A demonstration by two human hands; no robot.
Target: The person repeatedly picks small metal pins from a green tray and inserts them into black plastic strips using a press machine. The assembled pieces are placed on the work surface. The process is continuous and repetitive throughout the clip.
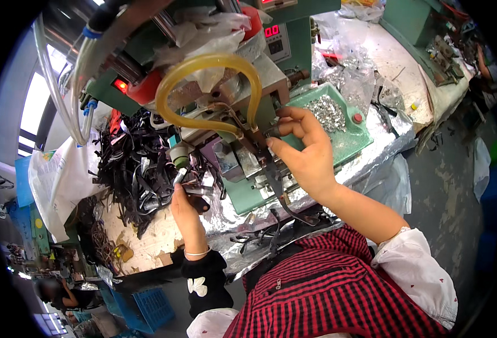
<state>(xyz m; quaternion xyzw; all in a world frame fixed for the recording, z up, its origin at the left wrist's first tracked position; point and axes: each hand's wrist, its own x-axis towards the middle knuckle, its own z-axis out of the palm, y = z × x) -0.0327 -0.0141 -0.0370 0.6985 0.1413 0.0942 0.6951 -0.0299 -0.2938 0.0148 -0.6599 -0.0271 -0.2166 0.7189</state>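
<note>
My right hand (307,152) is at the press machine's work head (260,90), its thumb and fingers curled around a small dark part too hidden to name. A dark strap-like piece (274,177) runs down from the head toward the bench edge. A yellow hose (167,93) loops above it. My left hand (187,219) is closed beside the pile of black straps (130,160), fingertips up by a green-tipped knob (180,156). A small pale piece shows at those fingertips; what they hold is unclear. One fingertip there has a dark covering.
At the right, a green tray (350,135) holds a heap of small silvery metal pieces (324,112). Foil (384,146) covers the bench, with loose black straps along the front edge. A white bag (57,186) hangs at the left. Below it stands a blue crate (152,310); a person sits farther off.
</note>
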